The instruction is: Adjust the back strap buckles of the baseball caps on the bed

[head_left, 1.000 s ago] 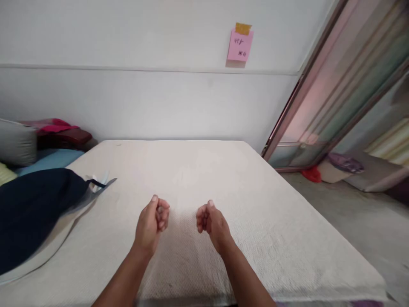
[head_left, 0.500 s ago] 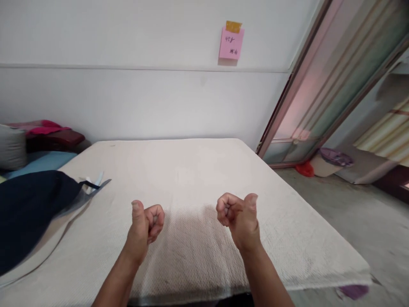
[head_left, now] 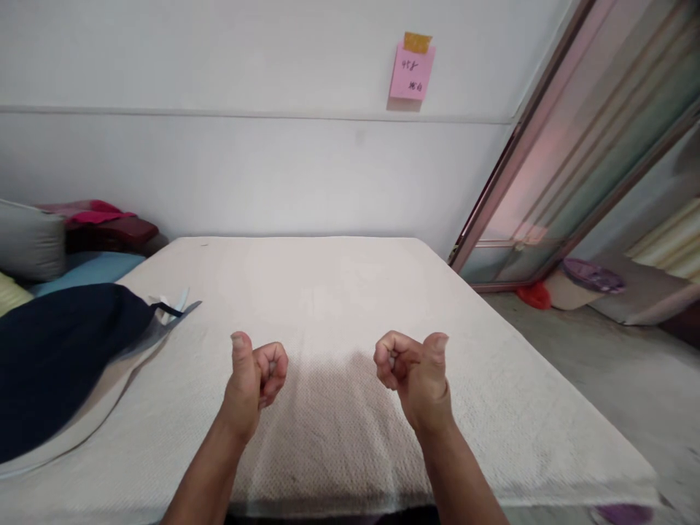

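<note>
Over the front half of a table with a cream textured cloth [head_left: 328,299], both of my hands are held up with thumbs raised. My left hand [head_left: 254,379] has its fingers curled into a loose fist, and nothing shows in it. Across from it, my right hand [head_left: 415,379] makes the same shape, also with nothing visible inside. A gap of bare cloth lies between the two fists. On the left of the table rests a dark navy cloth item with a pale brim [head_left: 71,357], apart from my left hand; it looks like a hat.
A pink note [head_left: 412,73] is taped to the white wall [head_left: 246,175] behind the table. At the left stand a grey cushion [head_left: 33,240] and a blue seat [head_left: 90,270]. A sliding glass door [head_left: 525,197] and a purple-rimmed basket [head_left: 590,277] are on the right.
The whole view has shifted slightly, so the room's contents sit a little further right. My hands keep the same fists with raised thumbs.
</note>
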`<state>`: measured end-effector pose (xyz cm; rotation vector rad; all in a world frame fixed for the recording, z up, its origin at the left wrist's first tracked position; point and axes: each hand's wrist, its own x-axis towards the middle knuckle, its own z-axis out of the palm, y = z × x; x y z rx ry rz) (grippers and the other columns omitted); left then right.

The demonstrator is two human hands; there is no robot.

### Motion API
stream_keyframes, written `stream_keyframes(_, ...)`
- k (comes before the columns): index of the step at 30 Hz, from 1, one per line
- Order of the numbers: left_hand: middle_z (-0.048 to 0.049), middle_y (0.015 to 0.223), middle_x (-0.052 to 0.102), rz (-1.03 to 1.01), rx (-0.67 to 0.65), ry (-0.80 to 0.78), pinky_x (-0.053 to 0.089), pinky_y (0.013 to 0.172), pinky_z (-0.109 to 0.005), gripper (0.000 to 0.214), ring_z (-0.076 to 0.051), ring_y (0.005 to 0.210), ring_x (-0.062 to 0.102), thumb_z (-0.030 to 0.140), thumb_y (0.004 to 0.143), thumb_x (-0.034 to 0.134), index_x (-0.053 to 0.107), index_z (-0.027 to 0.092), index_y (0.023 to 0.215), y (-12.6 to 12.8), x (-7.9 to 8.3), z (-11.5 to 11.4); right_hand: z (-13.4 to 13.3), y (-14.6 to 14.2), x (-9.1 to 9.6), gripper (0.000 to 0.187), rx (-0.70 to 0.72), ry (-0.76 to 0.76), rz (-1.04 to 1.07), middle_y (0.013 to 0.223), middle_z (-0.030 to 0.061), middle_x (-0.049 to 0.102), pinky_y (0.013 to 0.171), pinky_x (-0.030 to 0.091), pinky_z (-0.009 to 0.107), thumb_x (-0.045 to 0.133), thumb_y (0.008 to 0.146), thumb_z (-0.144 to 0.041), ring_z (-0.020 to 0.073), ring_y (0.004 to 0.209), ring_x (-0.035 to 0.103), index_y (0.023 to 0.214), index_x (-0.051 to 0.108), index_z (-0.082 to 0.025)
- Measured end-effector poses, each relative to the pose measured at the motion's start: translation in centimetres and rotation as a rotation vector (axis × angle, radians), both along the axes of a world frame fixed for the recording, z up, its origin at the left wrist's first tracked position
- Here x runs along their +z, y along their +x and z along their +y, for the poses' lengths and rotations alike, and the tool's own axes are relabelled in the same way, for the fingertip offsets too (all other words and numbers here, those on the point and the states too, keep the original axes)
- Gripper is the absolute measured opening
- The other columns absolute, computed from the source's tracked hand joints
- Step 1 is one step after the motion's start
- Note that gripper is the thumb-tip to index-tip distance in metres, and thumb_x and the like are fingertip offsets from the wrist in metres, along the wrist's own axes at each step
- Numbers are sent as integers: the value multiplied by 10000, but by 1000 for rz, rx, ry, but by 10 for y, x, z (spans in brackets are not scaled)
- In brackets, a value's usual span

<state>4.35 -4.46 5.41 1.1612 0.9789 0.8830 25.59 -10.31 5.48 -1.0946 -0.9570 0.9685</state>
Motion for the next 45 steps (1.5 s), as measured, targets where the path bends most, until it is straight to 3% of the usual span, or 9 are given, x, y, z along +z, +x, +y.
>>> stream_keyframes(24,58,403,252,27,46,13,116,407,-233,711,-86,387,162,748,816,106,442,197,516,-12,-9,8,12,-11,-13,764,5,-50,-61,456,-21,373,446,229,256,92,814,-773,104,427,313,606,524,-177)
stream_keyframes(26,57,406,274,47,79,9,124,400,-224,659,-79,382,176,707,847,187,425,193,511,-12,-14,11,15,-12,-18,747,12,-77,-78,462,-20,382,442,236,251,101,832,-751,102,426,319,605,521,-176)
stream_keyframes(29,66,417,313,38,147,-19,144,387,-199,513,-62,372,209,556,874,423,427,180,525,-11,-25,15,24,-13,-34,599,0,-205,-151,491,-27,400,444,259,239,265,873,-664,97,433,335,607,496,-180)
stream_keyframes(33,53,472,434,-317,305,-233,199,358,-162,246,-44,362,292,267,835,582,547,139,629,-15,-40,25,38,-18,-70,322,71,-437,-439,527,-25,444,462,285,229,417,867,-386,108,464,384,617,467,-189)
stream_keyframes(37,27,555,491,-535,523,-306,305,374,-146,140,-46,402,411,88,814,499,566,111,693,-38,-48,42,42,-30,-96,183,146,-427,-728,613,-2,532,509,294,234,355,828,-185,123,527,461,717,501,-191)
stream_keyframes(45,11,594,563,-716,1085,-216,455,494,-125,178,-56,494,554,-7,742,445,511,144,677,-139,-56,70,43,-64,-102,204,295,-332,-1034,628,25,562,545,253,270,382,855,-204,151,590,480,652,400,-199)
